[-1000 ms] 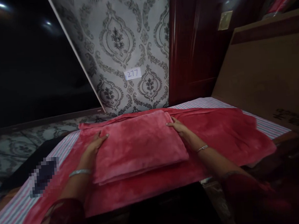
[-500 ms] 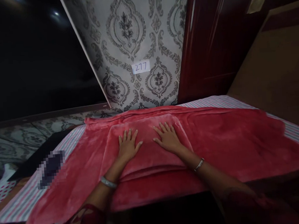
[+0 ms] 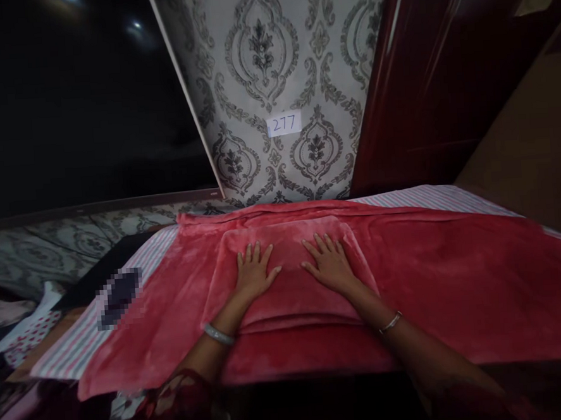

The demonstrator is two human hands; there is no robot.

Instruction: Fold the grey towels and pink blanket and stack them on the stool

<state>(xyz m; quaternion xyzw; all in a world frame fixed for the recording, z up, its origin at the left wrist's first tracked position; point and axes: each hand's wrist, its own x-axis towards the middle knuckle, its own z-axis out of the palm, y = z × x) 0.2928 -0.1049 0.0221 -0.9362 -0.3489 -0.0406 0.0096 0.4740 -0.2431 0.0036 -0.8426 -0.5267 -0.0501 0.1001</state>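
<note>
A folded red plush piece (image 3: 293, 298) lies on a wide spread of red plush fabric (image 3: 436, 276), like a blanket. My left hand (image 3: 253, 272) rests flat on the left part of the folded piece, fingers spread. On its right part my right hand (image 3: 329, 264) also lies flat with the fingers apart. Neither hand grips anything. Under the red fabric, a striped cloth (image 3: 61, 350) shows along the left side and at the back right.
Behind the table stands a patterned wall with a paper label (image 3: 283, 123) reading 277. A large dark screen (image 3: 79, 108) is at left, a dark red glossy panel (image 3: 410, 88) at right. A blurred-out dark object (image 3: 119, 298) lies at left; clothes (image 3: 31, 333) are heaped beyond it.
The view has shifted a little, so everything sits farther right in the picture. Both hands stay flat in the same places on the folded red piece.
</note>
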